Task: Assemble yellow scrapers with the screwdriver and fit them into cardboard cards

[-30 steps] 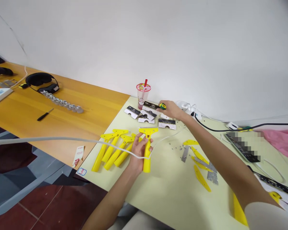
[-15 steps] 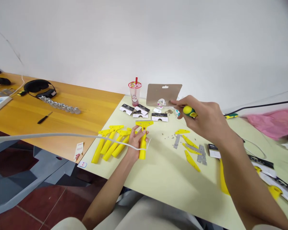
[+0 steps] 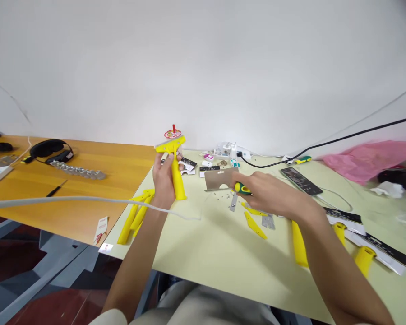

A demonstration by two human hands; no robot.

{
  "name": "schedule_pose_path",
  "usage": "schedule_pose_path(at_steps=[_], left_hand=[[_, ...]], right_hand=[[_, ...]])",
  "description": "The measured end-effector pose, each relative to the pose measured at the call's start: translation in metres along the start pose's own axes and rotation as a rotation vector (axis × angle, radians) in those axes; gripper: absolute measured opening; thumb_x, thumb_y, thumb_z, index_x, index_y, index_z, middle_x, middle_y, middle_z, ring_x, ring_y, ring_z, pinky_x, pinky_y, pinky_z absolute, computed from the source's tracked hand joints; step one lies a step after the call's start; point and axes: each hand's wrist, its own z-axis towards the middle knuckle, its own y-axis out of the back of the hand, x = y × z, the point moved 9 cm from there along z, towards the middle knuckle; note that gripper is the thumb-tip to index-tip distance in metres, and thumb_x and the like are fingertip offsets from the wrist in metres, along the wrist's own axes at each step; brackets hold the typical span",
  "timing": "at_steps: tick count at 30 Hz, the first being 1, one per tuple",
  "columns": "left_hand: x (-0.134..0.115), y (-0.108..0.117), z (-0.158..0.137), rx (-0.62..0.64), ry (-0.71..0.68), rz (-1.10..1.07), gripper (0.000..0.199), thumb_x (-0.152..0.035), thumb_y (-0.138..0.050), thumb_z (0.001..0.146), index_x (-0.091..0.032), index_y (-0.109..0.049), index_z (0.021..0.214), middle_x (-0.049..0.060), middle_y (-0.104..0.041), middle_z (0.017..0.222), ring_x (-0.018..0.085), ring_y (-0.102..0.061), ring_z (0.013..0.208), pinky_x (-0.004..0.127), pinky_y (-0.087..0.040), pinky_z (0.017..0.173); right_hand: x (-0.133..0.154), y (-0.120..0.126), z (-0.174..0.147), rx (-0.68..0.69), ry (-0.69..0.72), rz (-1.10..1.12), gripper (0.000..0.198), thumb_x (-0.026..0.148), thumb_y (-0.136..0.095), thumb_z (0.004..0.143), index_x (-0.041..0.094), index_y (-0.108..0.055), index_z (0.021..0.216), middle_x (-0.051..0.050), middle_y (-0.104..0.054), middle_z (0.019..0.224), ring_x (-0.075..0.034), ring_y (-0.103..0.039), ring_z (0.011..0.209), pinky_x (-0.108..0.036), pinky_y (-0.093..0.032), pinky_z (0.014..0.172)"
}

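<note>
My left hand grips a yellow scraper by its handle, head up and raised above the pale table. In my right hand are a brown cardboard header card and a screwdriver with a green and yellow handle. The card is tilted over small loose screws. Below that hand lie yellow clamp plates and grey metal blades. More yellow scrapers rest beside my left forearm, which partly hides them. A yellow handle shows by my right forearm.
A pale cable crosses in front of my left forearm. Toward the wall are a lidded drink cup, black-and-white cards and a black cord. At right lie a phone, a pink plastic bag and packaged yellow-handled pieces.
My left hand has lifted the scraper up and to the left, tilting it. My right hand has lowered the card toward the screws, still with the screwdriver. The view has shifted right.
</note>
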Motion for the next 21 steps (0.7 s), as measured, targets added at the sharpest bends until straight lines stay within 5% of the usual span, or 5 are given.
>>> schedule_pose_path(at_steps=[4,9,15,21], left_hand=[[-0.019,-0.072,0.006,0.171,-0.035,0.068,0.034,-0.033,-0.09,0.088,-0.025,-0.066,0.11,0.004,-0.074,0.107,0.013,-0.069,0.083,0.022,-0.054,0.065],[0.005,-0.124,0.002,0.304,-0.091,0.075,0.041,-0.036,-0.088,0.092,-0.029,-0.064,0.124,0.008,-0.076,0.136,0.02,-0.075,0.108,0.03,-0.062,0.087],[0.051,-0.128,0.005,0.338,-0.012,0.06,0.06,-0.037,-0.096,0.083,-0.031,-0.065,0.134,0.007,-0.076,0.13,0.024,-0.078,0.117,0.039,-0.061,0.106],[0.053,-0.124,0.01,0.332,-0.003,0.061,0.055,-0.036,-0.1,0.079,-0.026,-0.07,0.124,0.008,-0.078,0.127,0.032,-0.078,0.125,0.054,-0.056,0.12]], right_hand=[[0.004,-0.011,-0.002,0.063,0.016,0.042,0.027,0.012,-0.055,0.091,0.027,-0.056,0.113,-0.003,-0.061,0.08,-0.026,-0.062,0.078,-0.031,-0.031,0.061],[0.006,-0.008,-0.009,0.08,0.018,0.068,0.023,0.012,-0.052,0.094,0.024,-0.056,0.113,-0.002,-0.055,0.077,-0.022,-0.055,0.073,-0.031,-0.027,0.062],[-0.005,0.011,-0.017,-0.002,-0.032,0.106,0.04,0.007,-0.052,0.088,0.025,-0.054,0.123,0.003,-0.05,0.071,-0.019,-0.045,0.064,-0.032,-0.024,0.061],[-0.01,0.014,-0.014,-0.058,-0.058,0.096,0.047,0.004,-0.052,0.085,0.025,-0.054,0.127,0.004,-0.051,0.07,-0.019,-0.044,0.061,-0.032,-0.023,0.06]])
